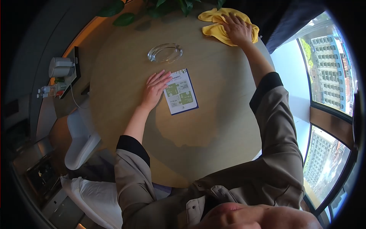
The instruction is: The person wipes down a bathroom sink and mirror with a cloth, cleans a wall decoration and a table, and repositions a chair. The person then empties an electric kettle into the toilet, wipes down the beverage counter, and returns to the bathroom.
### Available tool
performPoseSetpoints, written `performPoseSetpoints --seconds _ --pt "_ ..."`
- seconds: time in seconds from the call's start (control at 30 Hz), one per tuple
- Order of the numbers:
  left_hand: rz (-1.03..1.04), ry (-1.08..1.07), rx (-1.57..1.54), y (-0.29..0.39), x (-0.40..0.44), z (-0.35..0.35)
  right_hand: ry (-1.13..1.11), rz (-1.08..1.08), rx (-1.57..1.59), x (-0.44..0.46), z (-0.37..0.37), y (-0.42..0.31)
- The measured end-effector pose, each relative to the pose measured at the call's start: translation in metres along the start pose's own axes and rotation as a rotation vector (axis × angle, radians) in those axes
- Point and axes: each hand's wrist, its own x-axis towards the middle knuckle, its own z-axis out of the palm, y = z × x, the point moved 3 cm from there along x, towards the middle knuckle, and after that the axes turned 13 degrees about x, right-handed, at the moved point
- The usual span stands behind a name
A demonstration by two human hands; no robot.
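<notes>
At the far right of the round table [126, 87], my right hand [239, 32] holds a bunched yellow cloth [215, 32] down against the top. Its fingers reach forward over the folds. My left hand [155, 88] rests with fingers extended at the upper left edge of a printed card [187, 86], its fingertips touching the card. White with green blocks, the card has a dark blue border along its right and lower sides. Just beyond it sits an oval clear glass dish [165, 53], apart from both hands.
Plant leaves [124, 19] overhang the table's far edge. To the left, a white kettle [61, 67] and clear bottles [48, 91] stand by a dark tray. A white chair [78, 143] is beside the table; windows [329, 72] line the right.
</notes>
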Motion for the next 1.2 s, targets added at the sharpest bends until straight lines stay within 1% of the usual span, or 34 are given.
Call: performPoseSetpoints --seconds 0.13,0.17,0.2,0.23,0.27,0.3,0.37,0.4,0.43,0.47,0.53,0.57,0.6,0.63,0.67,0.73,0.77,0.8,0.83,0.9,0.93,0.97,1.0,1.03,1.07,1.13,1.17,1.2 --pt "0.0 0.093 -0.054 -0.004 -0.009 0.003 -0.05 0.153 -0.149 -0.088 -0.047 0.063" --pt "-0.011 0.157 -0.044 -0.002 -0.01 -0.002 -0.05 0.187 -0.12 -0.119 -0.059 0.078" --pt "-0.024 0.164 -0.06 0.0 -0.014 -0.008 -0.053 0.245 -0.147 -0.149 -0.071 0.086" --pt "-0.058 0.216 -0.112 0.003 -0.019 -0.019 -0.037 0.24 -0.145 -0.181 -0.086 0.084" --pt "-0.089 0.271 -0.161 0.004 -0.025 -0.03 0.006 0.258 -0.153 -0.213 -0.1 0.073" --pt "-0.093 0.282 -0.171 0.004 -0.035 -0.039 0.026 0.287 -0.177 -0.248 -0.11 0.066" --pt "-0.108 0.34 -0.107 0.004 -0.066 -0.058 0.035 0.34 -0.149 -0.311 -0.128 0.039" --pt "-0.11 0.352 -0.114 -0.001 -0.084 -0.068 0.017 0.349 -0.184 -0.341 -0.133 0.021" --pt "-0.156 0.385 -0.031 -0.008 -0.105 -0.08 0.011 0.321 -0.21 -0.37 -0.137 0.001" --pt "-0.205 0.417 0.052 -0.017 -0.128 -0.09 -0.023 0.337 -0.219 -0.391 -0.141 -0.032" --pt "-0.421 0.509 -0.055 -0.041 -0.186 -0.102 -0.13 0.274 -0.175 -0.431 -0.138 -0.098" --pt "-0.546 0.551 -0.126 -0.051 -0.219 -0.108 -0.171 0.202 -0.118 -0.447 -0.131 -0.133" --pt "-0.666 0.588 -0.199 -0.058 -0.253 -0.113 -0.205 0.139 -0.054 -0.449 -0.127 -0.18" --pt "-0.746 0.604 -0.249 -0.062 -0.285 -0.117 -0.235 0.019 0.016 -0.45 -0.117 -0.216" --pt "-0.82 0.62 -0.296 -0.065 -0.318 -0.12 -0.277 -0.055 0.1 -0.442 -0.11 -0.254" --pt "-0.869 0.621 -0.265 -0.07 -0.379 -0.124 -0.35 -0.269 0.183 -0.41 -0.088 -0.322" --pt "-0.901 0.626 -0.265 -0.072 -0.405 -0.126 -0.34 -0.334 0.205 -0.388 -0.07 -0.343" --pt "-0.939 0.62 -0.273 -0.07 -0.429 -0.131 -0.305 -0.288 0.224 -0.356 -0.057 -0.369" --pt "-0.923 0.619 -0.287 -0.069 -0.449 -0.14 -0.209 -0.244 0.186 -0.325 -0.039 -0.387" --pt "-0.823 0.574 -0.163 -0.072 -0.481 -0.159 -0.067 -0.031 0.15 -0.26 -0.001 -0.408" --pt "-0.806 0.583 -0.17 -0.082 -0.495 -0.171 0.013 0.03 0.107 -0.23 0.017 -0.415" --pt "-0.722 0.571 -0.031 -0.091 -0.508 -0.188 0.068 0.079 0.065 -0.204 0.031 -0.424" --pt "-0.636 0.553 0.105 -0.099 -0.519 -0.206 0.075 0.087 0.058 -0.194 0.04 -0.44" --pt "-0.67 0.586 0.132 -0.111 -0.528 -0.222 0.094 0.107 0.031 -0.186 0.046 -0.454" --pt "-0.646 0.59 0.119 -0.124 -0.537 -0.235 0.117 0.129 0.002 -0.182 0.047 -0.467" --pt "-0.722 0.651 0.276 -0.16 -0.556 -0.258 -0.01 -0.068 0.137 -0.218 0.046 -0.506" --pt "-0.71 0.658 0.266 -0.179 -0.562 -0.269 -0.097 -0.158 0.172 -0.244 0.037 -0.531" --pt "-0.752 0.636 0.339 -0.197 -0.569 -0.28 -0.144 -0.259 0.21 -0.273 0.029 -0.551"
